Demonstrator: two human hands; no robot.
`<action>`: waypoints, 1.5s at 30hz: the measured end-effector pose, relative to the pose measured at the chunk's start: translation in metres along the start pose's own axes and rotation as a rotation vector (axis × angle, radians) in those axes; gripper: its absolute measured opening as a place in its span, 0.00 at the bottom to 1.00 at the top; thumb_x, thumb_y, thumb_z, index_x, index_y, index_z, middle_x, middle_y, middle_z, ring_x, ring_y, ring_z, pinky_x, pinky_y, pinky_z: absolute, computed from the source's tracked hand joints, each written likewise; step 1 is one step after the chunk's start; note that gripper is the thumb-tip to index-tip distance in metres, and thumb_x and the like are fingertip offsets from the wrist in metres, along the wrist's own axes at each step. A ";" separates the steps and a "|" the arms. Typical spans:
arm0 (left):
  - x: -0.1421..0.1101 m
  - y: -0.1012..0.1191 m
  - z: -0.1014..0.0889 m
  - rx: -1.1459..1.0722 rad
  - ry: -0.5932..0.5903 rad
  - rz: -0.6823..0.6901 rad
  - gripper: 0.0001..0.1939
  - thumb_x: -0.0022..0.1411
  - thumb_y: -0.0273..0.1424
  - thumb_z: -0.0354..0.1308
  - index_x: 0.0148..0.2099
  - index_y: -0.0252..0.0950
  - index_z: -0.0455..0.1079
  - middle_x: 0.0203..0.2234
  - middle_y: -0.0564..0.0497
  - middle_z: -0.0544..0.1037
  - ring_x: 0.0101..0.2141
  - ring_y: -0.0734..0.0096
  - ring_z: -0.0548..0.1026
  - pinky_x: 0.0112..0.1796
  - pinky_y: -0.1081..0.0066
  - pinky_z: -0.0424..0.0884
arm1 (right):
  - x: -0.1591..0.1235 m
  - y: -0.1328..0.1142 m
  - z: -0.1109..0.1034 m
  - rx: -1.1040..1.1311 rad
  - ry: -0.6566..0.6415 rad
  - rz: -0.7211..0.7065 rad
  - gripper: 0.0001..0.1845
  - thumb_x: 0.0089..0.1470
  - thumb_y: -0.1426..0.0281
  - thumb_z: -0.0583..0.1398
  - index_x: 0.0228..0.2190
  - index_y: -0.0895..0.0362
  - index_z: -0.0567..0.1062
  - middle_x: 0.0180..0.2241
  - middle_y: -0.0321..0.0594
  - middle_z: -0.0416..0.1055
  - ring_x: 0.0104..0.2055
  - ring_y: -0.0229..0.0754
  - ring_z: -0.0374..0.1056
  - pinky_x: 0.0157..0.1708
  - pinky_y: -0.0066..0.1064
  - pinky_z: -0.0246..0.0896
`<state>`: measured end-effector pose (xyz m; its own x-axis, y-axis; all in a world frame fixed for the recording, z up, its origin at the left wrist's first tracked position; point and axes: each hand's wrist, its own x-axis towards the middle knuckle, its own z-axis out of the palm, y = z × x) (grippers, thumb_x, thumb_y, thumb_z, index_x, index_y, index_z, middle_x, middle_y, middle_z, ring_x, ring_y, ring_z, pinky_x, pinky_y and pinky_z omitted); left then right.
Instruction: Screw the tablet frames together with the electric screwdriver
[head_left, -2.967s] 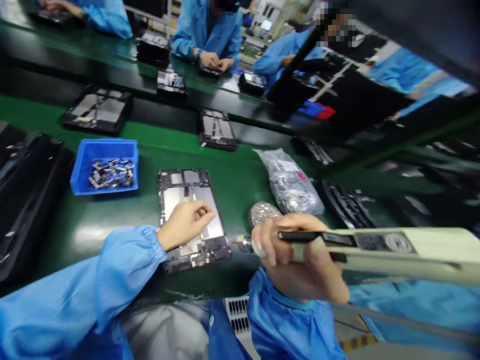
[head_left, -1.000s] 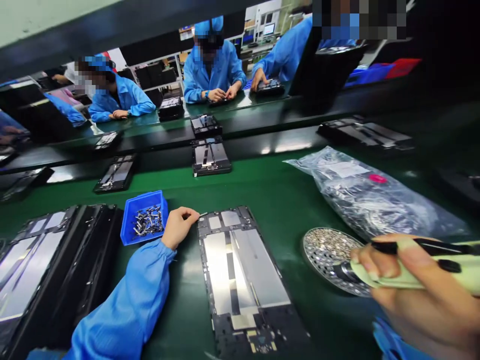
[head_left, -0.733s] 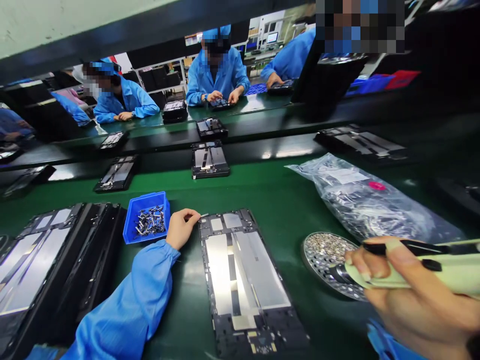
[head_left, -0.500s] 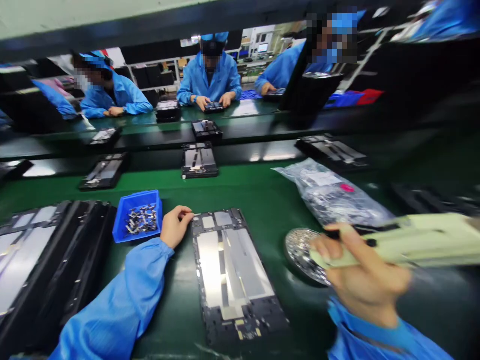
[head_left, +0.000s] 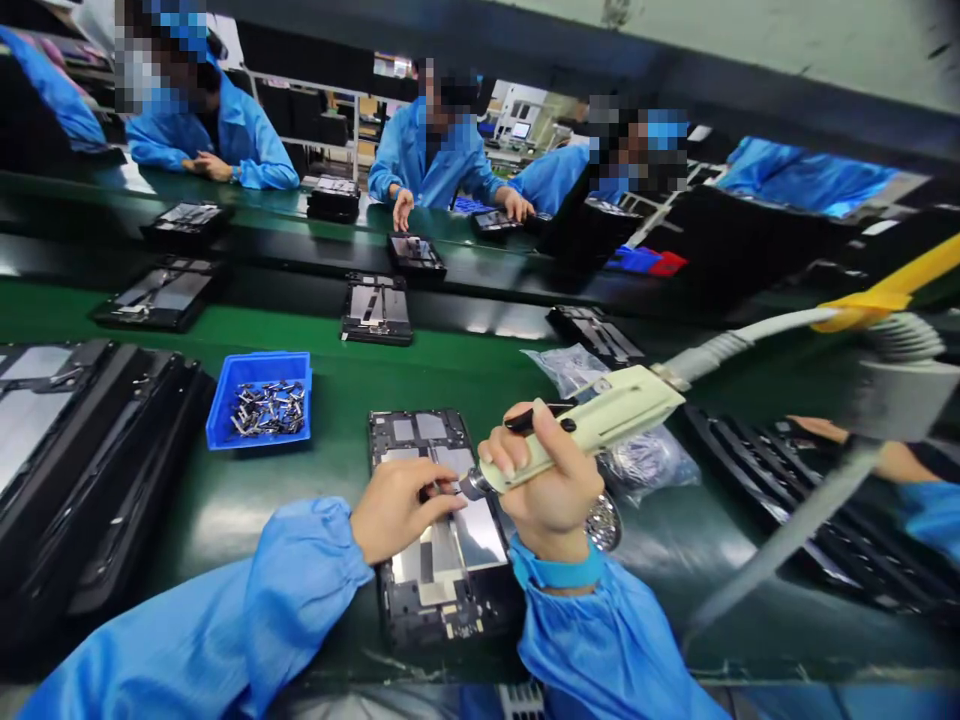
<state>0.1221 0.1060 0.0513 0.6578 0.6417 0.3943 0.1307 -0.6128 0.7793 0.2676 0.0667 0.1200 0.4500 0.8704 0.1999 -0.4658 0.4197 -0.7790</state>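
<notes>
A pale green electric screwdriver (head_left: 622,412) is in my right hand (head_left: 551,490), fingers wrapped round its body. Its tip points left and down over an opened tablet (head_left: 484,540) that lies on the green bench. My left hand (head_left: 394,508) is over the tablet's upper half, thumb and fingers pinched together right at the screwdriver's tip. Whatever sits between those fingertips is too small to make out. Behind my right wrist, a round dish of screws (head_left: 606,525) is partly covered. Left of the tablet stands a blue bin (head_left: 215,430) holding small metal parts.
Stacked tablet bodies (head_left: 112,500) fill the left side. A clear plastic bag (head_left: 652,465) lies behind the screwdriver, whose cable (head_left: 757,330) runs up right past a grey pole (head_left: 787,540). More tablets (head_left: 377,310) sit along the line. Co-workers sit opposite; another person's hand (head_left: 885,460) reaches in at right.
My right hand has brought the screwdriver left over the tablet. My left hand has moved from the tablet's top left corner to the screwdriver's tip. The view has shifted and tilted.
</notes>
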 end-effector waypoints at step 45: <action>-0.008 -0.017 0.002 0.557 0.098 0.548 0.17 0.76 0.31 0.45 0.37 0.32 0.71 0.26 0.51 0.75 0.27 0.71 0.71 0.28 0.71 0.68 | -0.012 0.007 0.004 -0.011 -0.058 -0.042 0.17 0.44 0.57 0.75 0.25 0.57 0.80 0.10 0.29 0.58 0.12 0.32 0.57 0.15 0.24 0.55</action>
<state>0.1165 0.1106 0.0337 0.6709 0.2027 0.7133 0.1759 -0.9780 0.1124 0.2564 0.0605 0.1146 0.4239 0.8656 0.2666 -0.4388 0.4538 -0.7756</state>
